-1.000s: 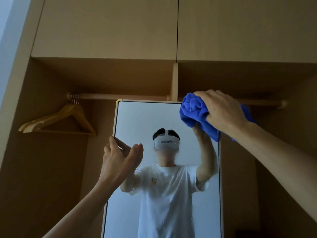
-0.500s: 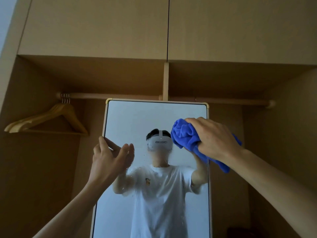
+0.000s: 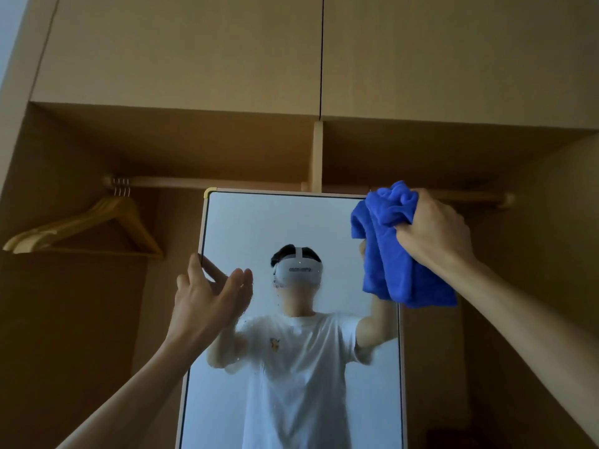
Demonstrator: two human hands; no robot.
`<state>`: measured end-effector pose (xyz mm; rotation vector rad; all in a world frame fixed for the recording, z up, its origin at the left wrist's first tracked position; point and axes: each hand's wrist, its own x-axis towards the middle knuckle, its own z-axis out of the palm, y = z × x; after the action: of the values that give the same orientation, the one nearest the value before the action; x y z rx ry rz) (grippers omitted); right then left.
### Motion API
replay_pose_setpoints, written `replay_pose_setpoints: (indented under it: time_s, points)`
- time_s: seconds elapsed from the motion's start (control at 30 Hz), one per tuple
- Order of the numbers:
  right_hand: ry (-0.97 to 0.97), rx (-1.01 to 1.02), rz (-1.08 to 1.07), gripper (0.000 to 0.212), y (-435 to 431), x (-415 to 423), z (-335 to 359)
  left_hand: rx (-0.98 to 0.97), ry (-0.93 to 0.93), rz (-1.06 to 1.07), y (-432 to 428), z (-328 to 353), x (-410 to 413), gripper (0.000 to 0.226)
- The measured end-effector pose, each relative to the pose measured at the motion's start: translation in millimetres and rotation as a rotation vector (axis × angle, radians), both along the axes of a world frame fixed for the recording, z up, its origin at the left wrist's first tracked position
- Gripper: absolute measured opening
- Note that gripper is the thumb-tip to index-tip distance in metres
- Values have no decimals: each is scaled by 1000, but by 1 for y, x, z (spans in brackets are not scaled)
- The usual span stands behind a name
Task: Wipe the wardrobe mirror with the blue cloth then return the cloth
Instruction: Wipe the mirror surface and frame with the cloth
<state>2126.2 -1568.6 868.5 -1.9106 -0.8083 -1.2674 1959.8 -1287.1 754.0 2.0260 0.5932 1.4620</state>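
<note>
a: how is the right hand [image 3: 434,234] found?
b: its fingers are curled tight round a bunched blue cloth [image 3: 389,254], which is held up against the top right corner of the mirror [image 3: 275,222]. the cloth is seen to be soft and plush, crumpled into thick folds, with a loose end hung below the fist over the mirror's right edge.
a: and the left hand [image 3: 207,299]?
b: it is spread wide, with nothing gripped. the fingers are held straight and close together in front of the glass, and the thumb is laid at the left edge of the frame. whether the glass is touched by the fingertips cannot be told.
a: what is noted of the mirror itself?
b: a tall rectangle of smooth glass is shown, bordered by a thin pale frame with rounded corners. a speckled, droplet-like film is seen across its middle, and a person in a white t-shirt and white headset is reflected.
a: and around it?
b: matt, light wooden panels of the wardrobe [image 3: 81,319] are seen behind. a round wooden rail [image 3: 210,182] is set just above the mirror's top, with wooden hangers [image 3: 87,228] hung at its left end. two flat cupboard doors [image 3: 181,50] are set above.
</note>
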Motion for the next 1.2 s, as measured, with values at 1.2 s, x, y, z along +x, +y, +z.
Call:
replay_pose_setpoints:
  time_s: [1.2]
  points:
    - [-133, 8, -11, 37, 165, -100, -5, 98, -51, -177, 22, -2, -12, 92]
